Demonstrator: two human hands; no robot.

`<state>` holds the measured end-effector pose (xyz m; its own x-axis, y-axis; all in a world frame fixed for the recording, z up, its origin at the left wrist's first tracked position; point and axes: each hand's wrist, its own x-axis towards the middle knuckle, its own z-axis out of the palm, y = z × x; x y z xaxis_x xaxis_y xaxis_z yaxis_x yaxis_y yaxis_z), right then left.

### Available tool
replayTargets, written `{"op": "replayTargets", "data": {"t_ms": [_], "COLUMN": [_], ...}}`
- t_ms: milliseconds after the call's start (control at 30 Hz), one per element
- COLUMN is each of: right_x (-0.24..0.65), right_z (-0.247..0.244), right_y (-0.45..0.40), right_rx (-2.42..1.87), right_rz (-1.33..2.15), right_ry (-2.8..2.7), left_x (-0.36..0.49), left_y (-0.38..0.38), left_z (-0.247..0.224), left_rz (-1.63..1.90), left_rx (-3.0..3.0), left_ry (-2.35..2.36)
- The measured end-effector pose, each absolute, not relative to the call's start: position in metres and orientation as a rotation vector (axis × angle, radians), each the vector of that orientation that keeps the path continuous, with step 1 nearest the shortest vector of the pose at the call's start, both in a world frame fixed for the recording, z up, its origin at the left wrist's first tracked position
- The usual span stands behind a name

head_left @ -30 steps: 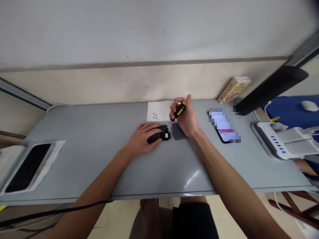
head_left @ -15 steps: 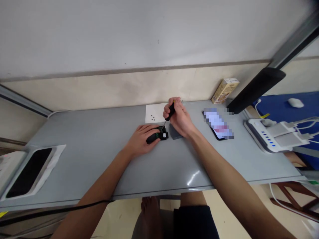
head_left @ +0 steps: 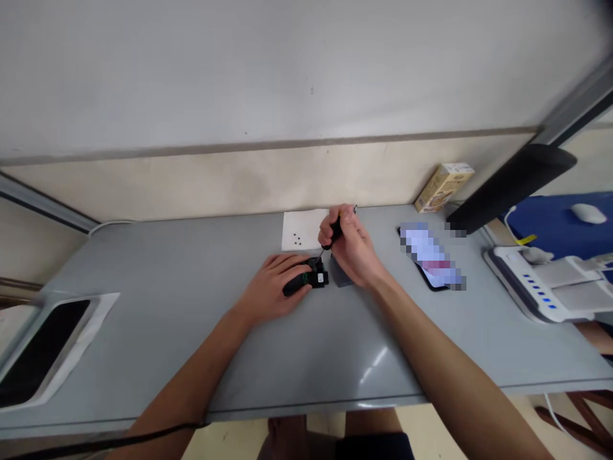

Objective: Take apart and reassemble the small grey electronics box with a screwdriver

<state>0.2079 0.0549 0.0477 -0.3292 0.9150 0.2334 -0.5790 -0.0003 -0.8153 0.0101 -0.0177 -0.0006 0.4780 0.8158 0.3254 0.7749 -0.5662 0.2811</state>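
At centre frame, our left hand (head_left: 278, 286) grips the white-labelled black device (head_left: 306, 279); our right hand (head_left: 349, 246) clutches a screwdriver (head_left: 335, 231)

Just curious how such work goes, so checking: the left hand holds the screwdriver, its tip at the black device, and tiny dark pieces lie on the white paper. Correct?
Not quite: the head view shows the right hand holding the screwdriver, not the left hand. Its tip is at the black device, and tiny dark pieces lie on the white paper.

Smooth, glossy grey table (head_left: 191, 255); matt white paper (head_left: 303, 223).
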Motion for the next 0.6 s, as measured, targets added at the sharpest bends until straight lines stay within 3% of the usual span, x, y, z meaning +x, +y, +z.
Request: {"op": "replayTargets", "data": {"t_ms": [600], "right_x": [0.2103], "right_z": [0.0507], "right_y": [0.0576], "right_rx": [-0.52], "right_rz": [1.606], "right_ry": [-1.04], "left_x": [0.0098], "left_y": [-0.0185], "left_z": [-0.0028], "left_rz": [0.647], "left_rx": [2.609], "left_ry": [1.415]}}
